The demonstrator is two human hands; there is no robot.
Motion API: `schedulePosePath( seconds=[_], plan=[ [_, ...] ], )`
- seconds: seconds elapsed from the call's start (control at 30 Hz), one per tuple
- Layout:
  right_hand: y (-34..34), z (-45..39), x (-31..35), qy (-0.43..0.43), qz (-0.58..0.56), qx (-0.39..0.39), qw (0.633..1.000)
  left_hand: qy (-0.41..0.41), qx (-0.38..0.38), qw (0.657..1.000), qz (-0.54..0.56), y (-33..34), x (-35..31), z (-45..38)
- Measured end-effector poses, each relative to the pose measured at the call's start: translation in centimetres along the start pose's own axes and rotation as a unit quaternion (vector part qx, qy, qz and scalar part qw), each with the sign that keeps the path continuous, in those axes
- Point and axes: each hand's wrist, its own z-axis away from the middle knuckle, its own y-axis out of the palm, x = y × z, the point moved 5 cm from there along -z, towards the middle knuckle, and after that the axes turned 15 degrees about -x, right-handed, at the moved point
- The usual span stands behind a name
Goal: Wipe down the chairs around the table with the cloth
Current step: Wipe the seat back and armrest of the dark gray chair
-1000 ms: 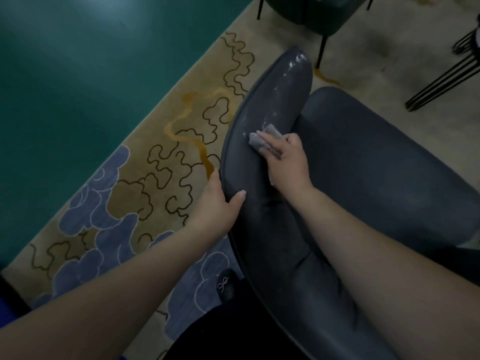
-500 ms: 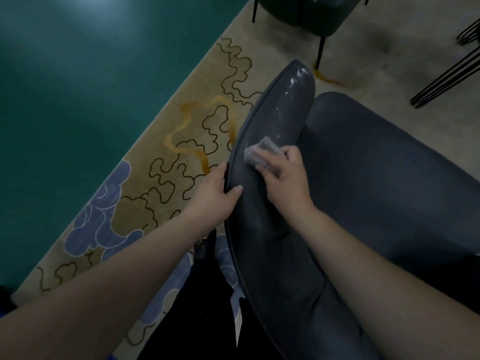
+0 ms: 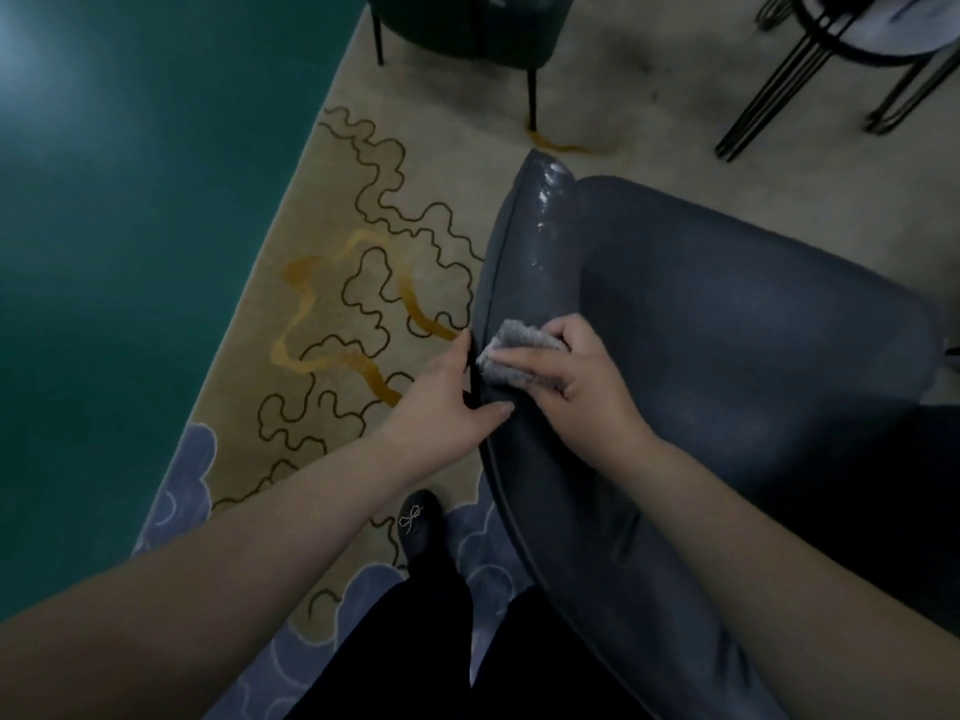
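A dark grey leather chair (image 3: 737, 324) fills the right half of the head view, its curved backrest rim running from the upper centre down toward me. My right hand (image 3: 576, 376) presses a folded grey cloth (image 3: 511, 350) against the inner face of the rim, fingers laid over the cloth. My left hand (image 3: 447, 402) grips the outer edge of the same rim just beside the cloth, thumb on top and fingers hidden behind the rim. The far tip of the rim shines wet.
A beige carpet (image 3: 363, 283) with wavy lines and blue cloud shapes lies under the chair, beside a green floor (image 3: 130, 226). A dark green chair (image 3: 467, 28) stands at the top. Black metal table legs (image 3: 810, 80) are at the top right. My black shoe (image 3: 418, 522) is below my hands.
My right hand slid the cloth down the backrest rim toward me, until it sits next to my left hand. My left hand kept its grip on the rim's edge.
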Motion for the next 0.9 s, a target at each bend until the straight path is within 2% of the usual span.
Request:
schedulePosePath(
  seconds=[0.1, 0.27, 0.37, 0.5, 0.6, 0.73, 0.9],
  plan=[
    [0.2, -2.2, -0.5, -0.026, 0.054, 0.0, 0.998, -0.006, 0.008, 1.0, 0.013, 0.4, 0.2, -0.7],
    [0.4, -6.2, -3.0, 0.141, -0.014, -0.078, 0.987, -0.037, -0.055, 0.997, 0.034, 1.6, 0.1, -2.1],
    [0.3, -6.2, -3.7, 0.169, -0.045, -0.081, 0.981, -0.084, -0.087, 0.991, 0.049, 2.6, 0.1, -3.2],
    [-0.7, -5.3, -5.4, 0.203, -0.059, -0.11, 0.971, -0.096, -0.183, 0.978, 0.037, 3.4, -0.6, -3.2],
    [-0.2, -5.3, -5.0, 0.164, -0.058, -0.083, 0.981, -0.071, -0.217, 0.973, -0.01, 3.4, -0.8, -2.8],
    [0.5, -7.8, -3.7, -0.01, 0.007, 0.014, 1.0, -0.055, -0.227, 0.97, -0.062, 3.2, -1.0, -2.7],
    [0.6, -9.9, -4.3, 0.006, 0.007, -0.029, 1.0, -0.049, -0.217, 0.973, -0.067, 3.3, -1.3, -2.7]
  ],
)
